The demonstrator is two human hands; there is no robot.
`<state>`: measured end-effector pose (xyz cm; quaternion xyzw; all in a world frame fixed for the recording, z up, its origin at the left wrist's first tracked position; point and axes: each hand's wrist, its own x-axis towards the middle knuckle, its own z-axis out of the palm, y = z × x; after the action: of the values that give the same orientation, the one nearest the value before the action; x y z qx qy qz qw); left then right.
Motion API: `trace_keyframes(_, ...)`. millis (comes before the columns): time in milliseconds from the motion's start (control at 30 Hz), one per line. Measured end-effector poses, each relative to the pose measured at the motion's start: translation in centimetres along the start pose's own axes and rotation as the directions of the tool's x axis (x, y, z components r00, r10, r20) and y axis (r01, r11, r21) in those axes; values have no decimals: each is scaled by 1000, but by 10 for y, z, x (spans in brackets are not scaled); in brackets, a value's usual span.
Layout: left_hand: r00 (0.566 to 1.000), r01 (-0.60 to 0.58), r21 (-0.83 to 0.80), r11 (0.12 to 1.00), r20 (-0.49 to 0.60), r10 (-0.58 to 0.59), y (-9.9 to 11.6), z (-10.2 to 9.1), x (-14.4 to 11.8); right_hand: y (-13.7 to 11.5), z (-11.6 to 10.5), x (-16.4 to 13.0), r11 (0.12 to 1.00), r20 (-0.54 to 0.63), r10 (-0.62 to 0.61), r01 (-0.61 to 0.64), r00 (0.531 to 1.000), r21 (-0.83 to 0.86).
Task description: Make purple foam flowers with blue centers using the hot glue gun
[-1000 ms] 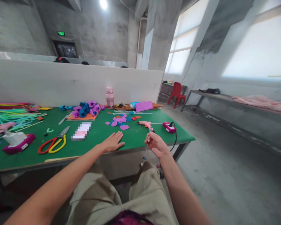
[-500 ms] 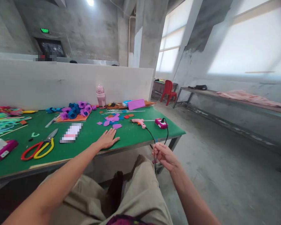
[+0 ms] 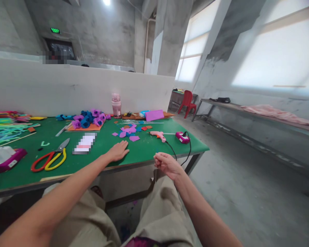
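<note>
Whitish strand hangs thin and straight.

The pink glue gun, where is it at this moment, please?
In the head view, the pink glue gun lies toward the right end of the green table, between the coloured paper pieces and the magenta power block, beyond the right hand.

On our table, scissors lie left of the paper pieces, the glue gun right. Behind them, we see a bottle before the partition.
</note>
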<state>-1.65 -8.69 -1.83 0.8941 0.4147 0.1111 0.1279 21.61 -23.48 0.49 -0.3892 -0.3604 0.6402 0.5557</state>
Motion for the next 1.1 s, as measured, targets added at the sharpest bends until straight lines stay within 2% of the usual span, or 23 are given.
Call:
trace_keyframes(33, 999, -33, 35, 999, 5, 33, 2, 5, -4, 1, 9, 5, 1000, 3, 0, 0, 1000, -27)
trace_keyframes(67, 993, -103, 43, 994, 57, 101, 7, 10, -11, 2, 17, 10, 998, 7, -5, 5, 1000, -56)
trace_keyframes(133, 964, -241, 7, 970, 116, 239, 22, 15, -30, 3, 31, 20, 994, 18, -19, 20, 1000, -108)
trace_keyframes(200, 893, -411, -117, 904, 146, 425, 36, 13, -50, 2, 42, 28, 988, 28, -42, 46, 999, -151)
trace_keyframes(233, 851, -459, -229, 858, 162, 499, 41, 9, -56, 1, 46, 31, 984, 31, -55, 60, 998, -170)
trace_keyframes(267, 823, -446, -355, 822, 199, 532, 45, 4, -60, 0, 50, 35, 980, 33, -68, 73, 997, -187)
trace_keyframes(300, 839, -356, -461, 813, 224, 495, 48, -2, -61, -2, 52, 39, 976, 35, -80, 85, 996, -203)
trace_keyframes(333, 893, -235, -537, 810, 210, 398, 49, -8, -59, -5, 55, 43, 970, 39, -94, 100, 995, -220)
trace_keyframes(367, 955, -125, -601, 789, 143, 260, 50, -14, -55, -7, 57, 47, 962, 41, -117, 123, 992, -245)
trace_keyframes(400, 994, -49, -683, 729, 35, 100, 51, -20, -50, -9, 59, 52, 947, 38, -153, 158, 987, -279)
trace_keyframes(467, 992, -37, -877, 479, -90, -88, 54, -31, -40, -11, 65, 63, 896, 22, -260, 249, 965, -367)
trace_keyframes(500, 990, -45, -937, 347, -88, -110, 57, -34, -35, -11, 68, 69, 864, 13, -318, 296, 948, -407)
trace_keyframes(567, 996, 31, -991, 131, 19, -92, 63, -40, -27, -11, 75, 84, 820, -1, -407, 365, 913, -441)
trace_keyframes(600, 994, 62, -996, 66, 55, -94, 66, -42, -23, -11, 78, 93, 815, -6, -431, 386, 902, -432)
trace_keyframes(633, 990, 84, -996, 39, 79, -113, 67, -45, -18, -11, 81, 103, 819, -6, -439, 397, 899, -415)
trace_keyframes(700, 978, 86, -993, 76, 70, -199, 67, -52, -6, -16, 84, 125, 842, 24, -410, 388, 912, -374)
trace_keyframes(800, 935, 37, -960, 277, -65, -348, 55, -68, 15, -27, 76, 159, 862, 65, -359, 358, 931, -360)
trace_keyframes(867, 879, 0, -910, 415, -198, -433, 41, -77, 25, -32, 61, 178, 839, -12, -415, 378, 910, -393)
trace_keyframes(900, 857, 1, -891, 453, -233, -460, 34, -79, 29, -34, 51, 186, 821, -70, -457, 391, 887, -415)
trace_keyframes(967, 836, 15, -881, 472, -248, -490, 18, -76, 31, -32, 31, 197, 809, -181, -499, 381, 847, -448)
trace_keyframes(1033, 830, 33, -891, 453, -228, -509, 5, -67, 29, -27, 14, 204, 781, -223, -502, 327, 836, -532)
trace_keyframes(1100, 830, 60, -912, 406, -180, -528, -5, -53, 28, -21, 2, 209, 658, -163, -549, 304, 820, -689)
